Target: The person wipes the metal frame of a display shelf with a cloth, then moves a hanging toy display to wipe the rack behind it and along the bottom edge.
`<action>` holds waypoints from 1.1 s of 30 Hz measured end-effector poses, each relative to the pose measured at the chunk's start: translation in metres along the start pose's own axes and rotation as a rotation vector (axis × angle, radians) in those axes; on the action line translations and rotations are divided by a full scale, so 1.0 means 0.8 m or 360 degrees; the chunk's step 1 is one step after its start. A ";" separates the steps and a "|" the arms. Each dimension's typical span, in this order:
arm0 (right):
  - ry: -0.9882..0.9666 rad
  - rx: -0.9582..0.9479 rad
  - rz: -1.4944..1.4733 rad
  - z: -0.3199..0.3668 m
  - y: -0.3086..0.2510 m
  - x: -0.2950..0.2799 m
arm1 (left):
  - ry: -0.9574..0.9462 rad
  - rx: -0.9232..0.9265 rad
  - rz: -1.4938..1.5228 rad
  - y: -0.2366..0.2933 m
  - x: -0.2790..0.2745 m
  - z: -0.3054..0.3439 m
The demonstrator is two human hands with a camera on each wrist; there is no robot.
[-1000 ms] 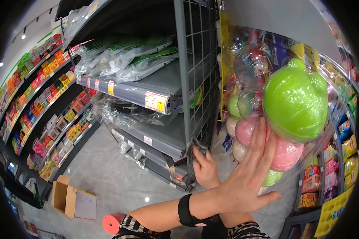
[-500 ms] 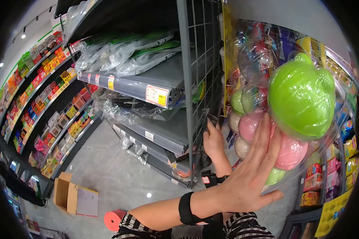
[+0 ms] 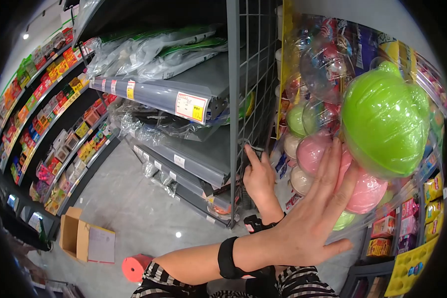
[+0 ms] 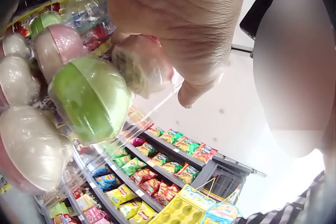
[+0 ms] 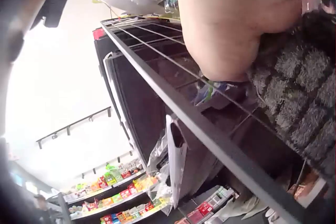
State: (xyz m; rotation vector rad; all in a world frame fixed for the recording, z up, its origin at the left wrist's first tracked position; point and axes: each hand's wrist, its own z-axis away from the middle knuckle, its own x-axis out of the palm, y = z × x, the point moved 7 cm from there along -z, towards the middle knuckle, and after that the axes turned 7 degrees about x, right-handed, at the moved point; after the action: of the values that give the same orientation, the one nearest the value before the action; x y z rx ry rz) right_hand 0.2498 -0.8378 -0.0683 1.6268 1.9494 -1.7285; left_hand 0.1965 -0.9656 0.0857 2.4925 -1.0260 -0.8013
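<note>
My left hand [image 3: 308, 213] lies with extended fingers against clear plastic packaging around a pink ball [image 3: 365, 191], below a large green ball [image 3: 385, 124]. The left wrist view shows the back of this hand [image 4: 178, 24] beside a green and clear ball [image 4: 92, 100]. Lower down, beneath my left forearm, my right hand [image 3: 260, 179] is at the wire mesh side [image 3: 256, 74] of the shelf unit. In the right wrist view that hand [image 5: 231, 24] grips a dark grey, nubby cloth [image 5: 299, 82] beside the mesh; its fingertips are hidden.
Shelves [image 3: 198, 154] with plastic-wrapped packs [image 3: 159, 54] stand left of the mesh. An open cardboard box [image 3: 87, 241] and a red roll [image 3: 135, 268] are on the floor. Snack shelves [image 3: 59, 114] line the far left, and more snack packs [image 3: 433, 186] hang or stand at right.
My right hand has moved with the cloth from the shelf's front corner to the mesh side. My left hand keeps its place against the packaging, while the head view has shifted slightly.
</note>
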 end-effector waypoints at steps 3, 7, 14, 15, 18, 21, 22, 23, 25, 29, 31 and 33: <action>0.0058 -0.0042 -0.0270 0.012 0.006 0.002 | 0.0011 0.0033 -0.0034 0.005 -0.005 0.001; 0.0078 -0.0183 -0.0666 0.046 0.016 0.005 | 0.0009 0.0013 -0.0123 0.003 -0.004 0.003; 0.0076 -0.0322 -0.0725 0.070 -0.023 -0.022 | 0.0076 0.0027 0.0024 -0.002 -0.001 0.005; 0.0005 -0.0240 -0.0628 0.059 -0.026 -0.017 | 0.0077 0.0023 0.0027 -0.002 -0.001 0.005; -0.0103 -0.0189 -0.0497 0.048 -0.026 -0.007 | 0.0091 0.0041 0.0018 0.001 -0.004 0.005; -0.0202 -0.0132 -0.0804 0.047 -0.005 0.004 | 0.0074 0.0048 0.0015 0.005 -0.002 0.003; -0.0298 -0.0045 -0.0968 0.051 0.013 0.016 | 0.0079 0.0043 0.0007 0.004 0.000 0.003; -0.0394 0.0043 -0.1133 0.058 0.027 0.028 | 0.0083 0.0036 0.0000 0.003 0.001 0.002; -0.0329 0.0069 -0.1189 0.081 0.040 0.033 | 0.0087 0.0038 -0.0002 0.002 0.002 0.002; -0.0218 0.0411 -0.1360 0.105 0.067 0.048 | 0.0064 0.0009 -0.0033 0.000 0.003 0.003; -0.0129 0.0556 -0.1333 0.097 0.077 0.046 | 0.0056 0.0003 -0.0026 -0.001 0.003 0.004; 0.0149 0.0224 -0.0921 0.052 0.065 0.012 | 0.0055 -0.0004 -0.0015 -0.001 0.001 0.004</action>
State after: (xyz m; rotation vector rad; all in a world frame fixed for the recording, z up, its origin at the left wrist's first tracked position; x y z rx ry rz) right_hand 0.2596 -0.8730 -0.1243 1.2703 2.5869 -2.0375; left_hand 0.1955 -0.9660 0.0825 2.5021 -1.0019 -0.7588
